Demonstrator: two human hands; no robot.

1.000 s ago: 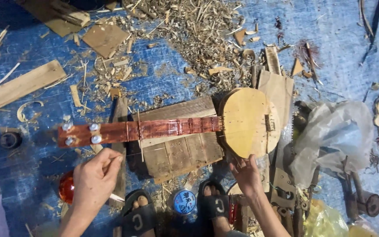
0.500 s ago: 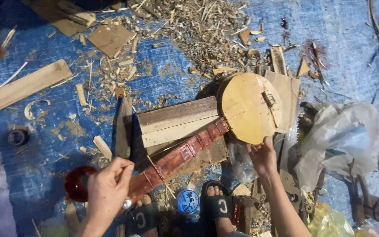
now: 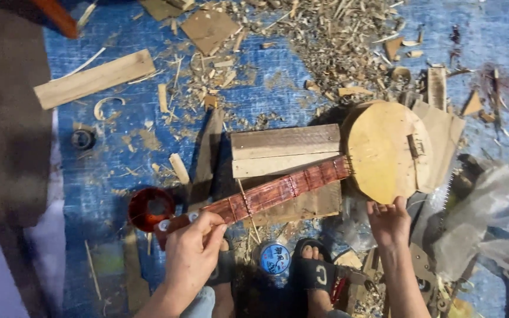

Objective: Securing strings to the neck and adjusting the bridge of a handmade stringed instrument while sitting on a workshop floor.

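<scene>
A blue tarp (image 3: 148, 147) covers the floor across most of the frame, littered with wood shavings (image 3: 325, 35) toward the upper middle. On it, right of centre, lies a handmade stringed instrument (image 3: 301, 185): its round pale wooden body (image 3: 384, 150) sits at the middle right, and its reddish neck (image 3: 278, 193) runs down and to the left, so the long axis slants from middle right to lower left, resting over stacked wooden boards (image 3: 284, 150). A long plank (image 3: 95, 78) lies at the upper left. The left hand (image 3: 192, 253), at the lower middle, has its grip clenched around the neck's lower end by the tuning pegs. The right hand (image 3: 389, 222), lower right, touches the body's lower edge with curled fingers. A small red bowl (image 3: 150, 209) sits just left of the pegs; its inside looks dark, contents unclear. A round blue tin (image 3: 275, 258), lid on, lies between the sandalled feet (image 3: 313, 274).
</scene>
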